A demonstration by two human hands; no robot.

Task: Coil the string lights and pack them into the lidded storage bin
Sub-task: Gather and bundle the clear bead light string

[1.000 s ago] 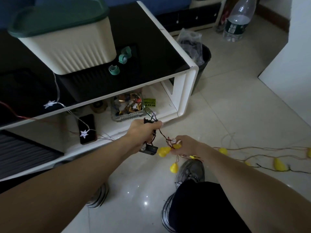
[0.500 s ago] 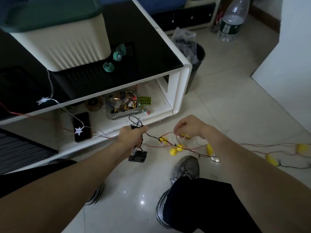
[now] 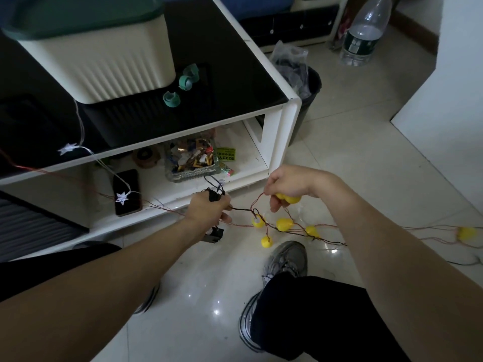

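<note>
Head view: your left hand (image 3: 209, 209) grips a bunch of wire with a black battery box (image 3: 213, 235) dangling under it. Your right hand (image 3: 286, 186) pinches yellow bulbs of the string lights (image 3: 283, 224); the rest trails along the floor toward 3 o'clock. Storage bin (image 3: 104, 61), green lid on, sits on the table (image 3: 285, 121) at 11 o'clock, with green clips (image 3: 171, 99) beside it. A second string with white stars (image 3: 122, 197) drapes over the table edge. Trash can (image 3: 308, 95) at 1 o'clock, shoe (image 3: 286, 259) under the wires
</note>
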